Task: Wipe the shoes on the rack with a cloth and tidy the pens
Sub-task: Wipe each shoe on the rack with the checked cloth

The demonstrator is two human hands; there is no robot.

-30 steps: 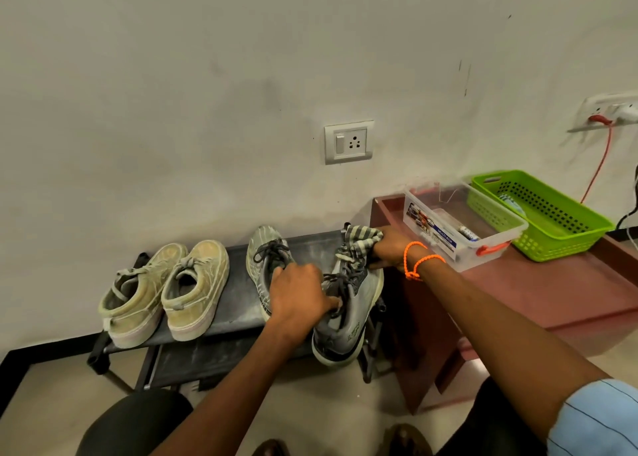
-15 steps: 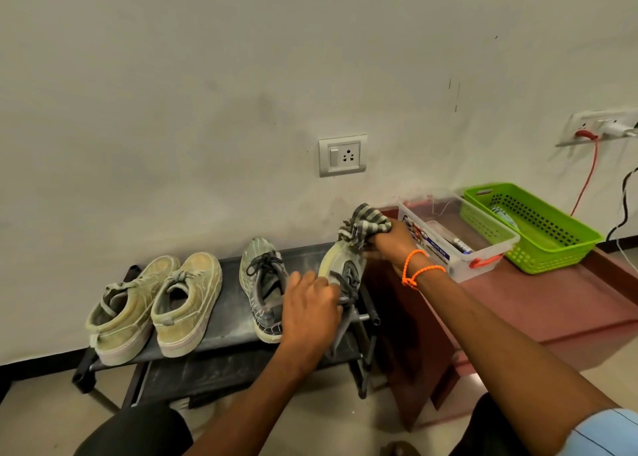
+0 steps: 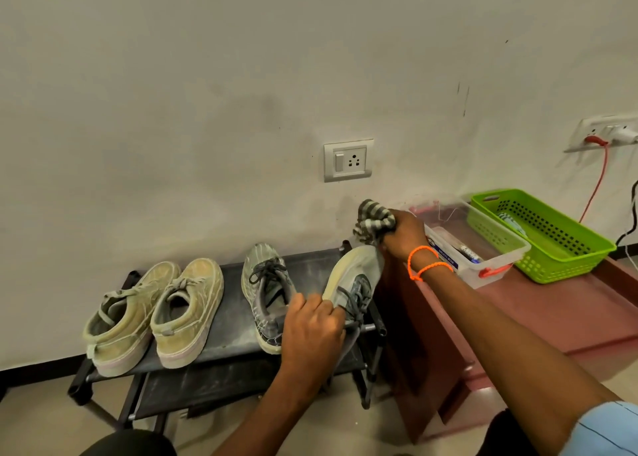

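- Tan sneakers (image 3: 153, 312), a pair, sit at 9 o'clock on the shoe rack (image 3: 310, 262), toes toward the wall; no hand on them.
- Grey sneaker (image 3: 264, 291) stands flat at rack centre, toe to the wall.
- Left hand (image 3: 312, 331), 6 o'clock, fingers curled round the heel end of the tilted grey shoe (image 3: 352, 283); shoe rolled on its side, pale sole edge turned up, likely to expose it for wiping.
- Right hand (image 3: 405, 234), 2 o'clock of that shoe, grips a bunched striped cloth (image 3: 373, 219) against the toe tip.
- Clear plastic box (image 3: 483, 248) on the red bench (image 3: 552, 317), 3 o'clock, holds what look like pens (image 3: 470, 253).
- Green basket (image 3: 545, 234) just beside it, farther right.
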